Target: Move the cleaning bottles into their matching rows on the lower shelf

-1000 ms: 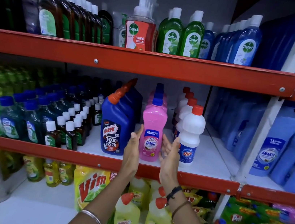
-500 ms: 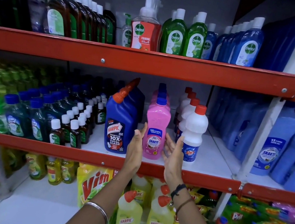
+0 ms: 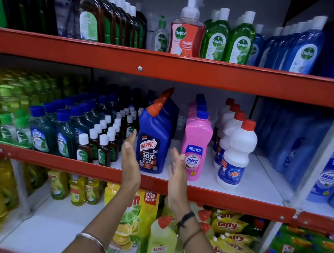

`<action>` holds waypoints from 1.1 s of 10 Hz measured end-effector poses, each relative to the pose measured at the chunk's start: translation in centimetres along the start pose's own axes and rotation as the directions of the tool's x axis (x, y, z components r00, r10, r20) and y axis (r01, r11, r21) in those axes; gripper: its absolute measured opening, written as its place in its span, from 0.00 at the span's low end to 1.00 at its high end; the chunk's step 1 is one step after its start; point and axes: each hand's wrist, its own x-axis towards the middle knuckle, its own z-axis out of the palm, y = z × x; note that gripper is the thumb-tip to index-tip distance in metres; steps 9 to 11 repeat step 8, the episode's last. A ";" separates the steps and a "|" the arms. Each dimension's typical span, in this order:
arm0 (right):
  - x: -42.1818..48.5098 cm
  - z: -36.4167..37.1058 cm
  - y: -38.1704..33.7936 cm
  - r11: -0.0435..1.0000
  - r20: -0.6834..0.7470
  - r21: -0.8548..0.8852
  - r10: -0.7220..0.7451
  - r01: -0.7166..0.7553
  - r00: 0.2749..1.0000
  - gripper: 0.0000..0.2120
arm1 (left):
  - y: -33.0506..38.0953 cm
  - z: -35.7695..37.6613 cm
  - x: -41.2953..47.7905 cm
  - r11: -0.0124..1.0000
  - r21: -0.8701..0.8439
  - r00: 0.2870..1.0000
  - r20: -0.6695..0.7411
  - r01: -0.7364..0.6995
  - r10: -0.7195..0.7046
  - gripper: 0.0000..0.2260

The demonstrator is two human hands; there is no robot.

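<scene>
On the middle shelf (image 3: 226,199) stand three rows: blue Harpic bottles (image 3: 152,143) with orange caps, pink Shakti bottles (image 3: 195,147) with blue caps, and white Rin bottles (image 3: 235,155) with red caps. My left hand (image 3: 130,159) is raised flat and open just left of the front Harpic bottle. My right hand (image 3: 177,170) is open between the Harpic and the pink bottle, its fingertips close to the pink one. Both hands flank the front Harpic bottle without gripping it.
Small brown and dark green bottles (image 3: 95,142) crowd the shelf to the left. Dettol bottles (image 3: 217,37) fill the top shelf. Below are yellow Harpic bottles (image 3: 161,245), a Vim pouch (image 3: 133,224) and Giffy packs (image 3: 229,240). Large blue Shakti bottles (image 3: 331,171) stand at right.
Both hands have shifted left, from either side of the front pink bottle to either side of the front blue Harpic bottle. The view has turned slightly too.
</scene>
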 end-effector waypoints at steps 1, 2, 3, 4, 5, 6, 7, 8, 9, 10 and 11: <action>1.6 1.5 0.2 0.986 0.008 0.145 0.080 -0.080 0.997 0.41 | 0.6 -0.8 0.9 0.997 0.033 0.992 0.103 0.075 -0.078 0.27; 2.2 2.2 0.3 0.971 -0.014 0.209 0.119 -0.113 0.993 0.48 | 0.7 -1.3 1.0 0.995 0.052 0.977 0.190 0.086 -0.094 0.35; 2.5 2.3 0.6 0.973 -0.041 0.198 0.127 -0.116 0.991 0.54 | 0.0 -1.7 1.2 0.995 0.090 0.977 0.204 0.046 -0.063 0.37; 2.6 2.3 0.4 0.973 -0.047 0.192 0.141 -0.129 0.989 0.56 | -0.4 -1.8 1.4 0.995 0.090 0.973 0.219 0.049 -0.067 0.32; 3.0 2.2 0.4 0.972 -0.041 0.196 0.141 -0.131 0.989 0.58 | -0.4 -1.8 1.4 0.994 0.093 0.973 0.217 0.056 -0.075 0.33; 3.1 2.2 0.7 0.973 -0.049 0.189 0.147 -0.135 0.988 0.60 | -0.4 -1.8 1.6 0.994 0.092 0.974 0.214 0.060 -0.079 0.35; 2.9 2.3 0.3 0.975 -0.047 0.166 0.156 -0.146 0.987 0.56 | -0.3 -1.8 1.6 0.992 0.107 0.973 0.216 0.060 -0.082 0.32; 2.2 2.0 0.0 0.974 -0.060 0.183 0.147 -0.134 0.987 0.48 | -0.1 -1.6 1.3 0.995 0.083 0.980 0.188 0.055 -0.070 0.32; 2.2 2.0 0.0 0.974 -0.060 0.183 0.147 -0.134 0.987 0.48 | -0.1 -1.6 1.3 0.995 0.083 0.980 0.188 0.055 -0.070 0.32; 2.2 2.0 0.0 0.974 -0.060 0.183 0.147 -0.134 0.987 0.48 | -0.1 -1.6 1.3 0.995 0.083 0.980 0.188 0.055 -0.070 0.32; 2.2 2.0 0.0 0.974 -0.060 0.183 0.147 -0.134 0.987 0.48 | -0.1 -1.6 1.3 0.995 0.083 0.980 0.188 0.055 -0.070 0.32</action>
